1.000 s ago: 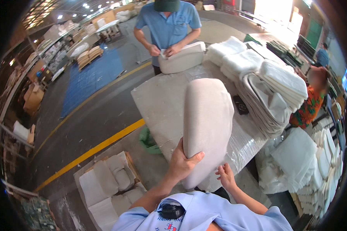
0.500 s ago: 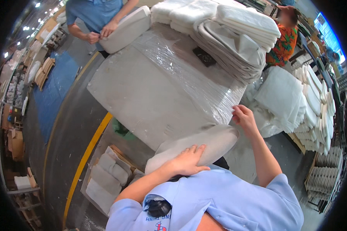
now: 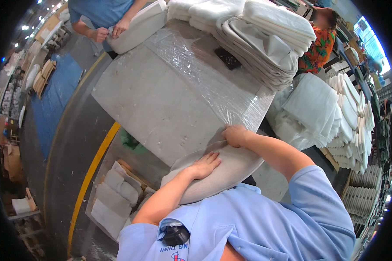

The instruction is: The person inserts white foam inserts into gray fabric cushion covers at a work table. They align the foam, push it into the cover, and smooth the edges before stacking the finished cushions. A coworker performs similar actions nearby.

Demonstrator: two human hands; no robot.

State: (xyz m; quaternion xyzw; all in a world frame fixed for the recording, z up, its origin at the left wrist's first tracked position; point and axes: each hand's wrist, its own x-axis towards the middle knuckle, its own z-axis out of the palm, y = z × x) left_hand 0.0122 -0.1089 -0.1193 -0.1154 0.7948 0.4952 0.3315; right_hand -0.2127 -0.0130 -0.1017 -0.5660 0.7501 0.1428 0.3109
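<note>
A light grey, rounded cushion (image 3: 224, 176) rests against my body at the table's near edge. Across its upper face lies my left hand (image 3: 206, 165), flat, with the fingers stretched out. At the cushion's far edge is my right hand (image 3: 236, 135), its fingers pinched together. Whatever sits between those fingertips is hidden or too small to make out. The grey worktable (image 3: 148, 102) stretches away beyond both hands, with clear plastic film (image 3: 204, 82) over part of its top.
Stacked white pads (image 3: 276, 26) and folded grey covers (image 3: 265, 56) stand at the table's far right, near a dark flat item (image 3: 227, 58). Across the table, a person in blue handles another cushion (image 3: 139, 26). White pieces (image 3: 313, 108) are piled right; grey pieces (image 3: 113, 195) lie low left.
My right hand has come in from the right to the cushion's far edge. My left hand stays flat on the cushion, which has tipped slightly. The view has shifted a little.
</note>
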